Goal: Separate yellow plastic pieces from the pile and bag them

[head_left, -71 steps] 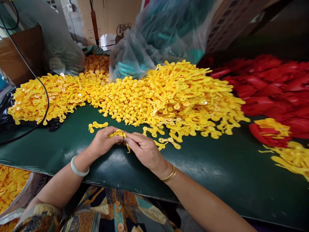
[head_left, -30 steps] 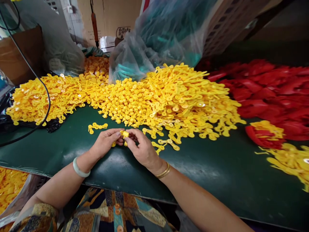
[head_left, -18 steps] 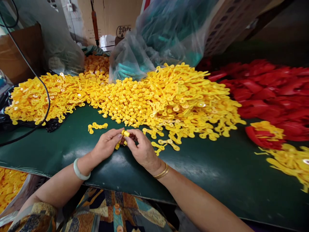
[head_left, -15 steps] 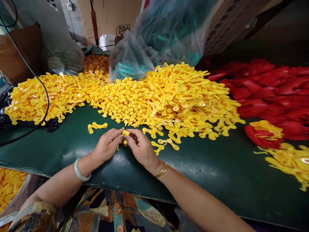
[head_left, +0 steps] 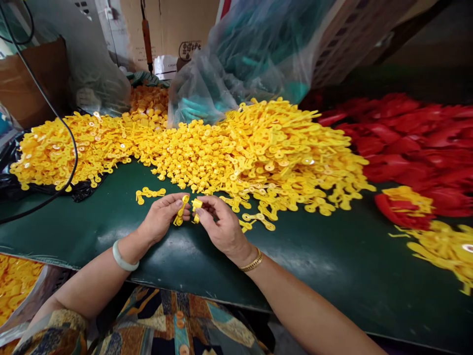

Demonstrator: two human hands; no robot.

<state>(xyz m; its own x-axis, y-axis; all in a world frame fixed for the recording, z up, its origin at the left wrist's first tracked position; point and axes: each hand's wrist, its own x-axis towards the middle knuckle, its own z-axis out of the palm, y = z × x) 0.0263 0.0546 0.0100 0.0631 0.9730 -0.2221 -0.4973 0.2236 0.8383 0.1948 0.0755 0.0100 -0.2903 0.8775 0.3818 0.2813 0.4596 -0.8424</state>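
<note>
My left hand pinches a yellow plastic link piece with round ends, held upright above the green work surface. Close beside it, my right hand holds a small yellow plastic cap piece between thumb and fingers. A narrow gap separates the two parts. To the left of my hands lies a short yellow linked piece on the surface. Just right of my right hand are loose yellow link pieces, at the foot of the big heap.
A long heap of yellow parts runs behind my hands. Red plastic parts are piled at right, near more yellow pieces. A clear bag stands behind. A black cable loops down at left, and an orange screwdriver hangs at the back.
My hands have drawn slightly apart. The yellow link piece in my left hand and the cap piece in my right now show separately, where before they were together.
</note>
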